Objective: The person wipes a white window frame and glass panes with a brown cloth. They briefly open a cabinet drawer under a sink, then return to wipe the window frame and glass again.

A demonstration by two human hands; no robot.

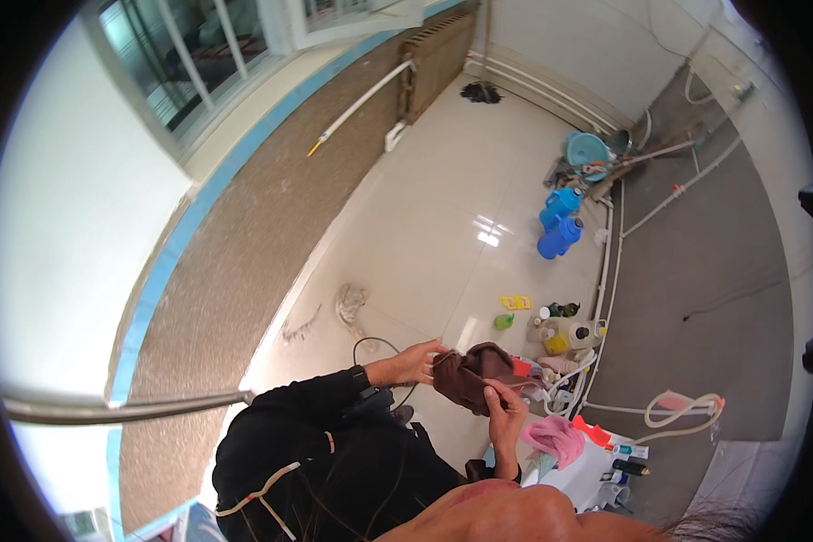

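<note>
A brown cloth item (pixel 471 379), folded and bunched, hangs in the air between my two hands. My left hand (pixel 410 364) grips its left edge with the fingertips. On the right, my right hand (pixel 505 406) pinches the lower right edge between thumb and fingers. What the cloth is exactly cannot be told. Below and right of my right hand, a pink towel (pixel 557 442) lies on a white basin or stand (pixel 576 480). A red object (pixel 521 366) shows partly behind the cloth.
Several bottles (pixel 576 335), a green bottle (pixel 504 321) and a yellow packet (pixel 515 303) are on the tiled floor. Farther off are two blue thermos flasks (pixel 561 237) and a teal basin (pixel 587 152). Pipes (pixel 603 291) follow the right wall. A metal rail (pixel 135 410) crosses at left.
</note>
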